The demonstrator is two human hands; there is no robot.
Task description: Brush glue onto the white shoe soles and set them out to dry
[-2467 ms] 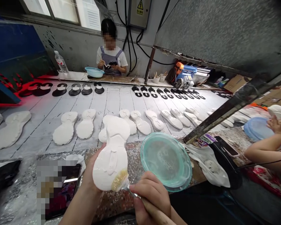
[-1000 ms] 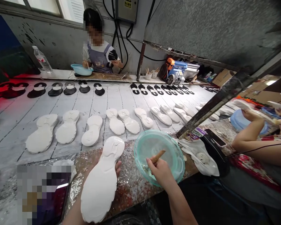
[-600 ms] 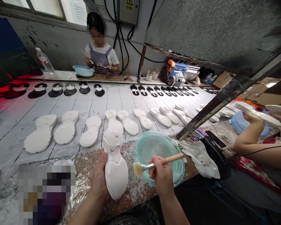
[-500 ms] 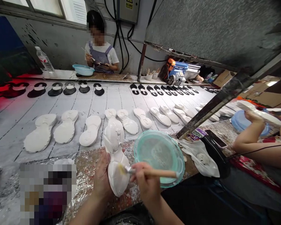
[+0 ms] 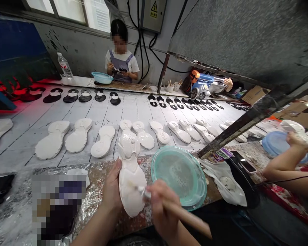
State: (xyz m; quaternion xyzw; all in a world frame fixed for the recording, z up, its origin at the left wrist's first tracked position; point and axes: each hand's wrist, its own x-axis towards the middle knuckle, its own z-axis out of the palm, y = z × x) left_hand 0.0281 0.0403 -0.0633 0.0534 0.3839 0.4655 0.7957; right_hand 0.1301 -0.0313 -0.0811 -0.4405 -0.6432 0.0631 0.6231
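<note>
While white sole (image 5: 131,169) sits clasped in left grip (image 5: 113,189), right grip (image 5: 163,205) pinching brush (image 5: 187,217) over it

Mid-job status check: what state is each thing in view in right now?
Left hand: closed around the held sole's edge
Right hand: gripping the brush
Held sole: white, lifted, glossy at its far end
Brush: bristles at the sole's face, blurred
Teal basin: upright, contents unclear
White soles: lying in a row
Black pieces: lying in a far row
Bottle: standing, capped
Phone: lying, screen dark
</note>
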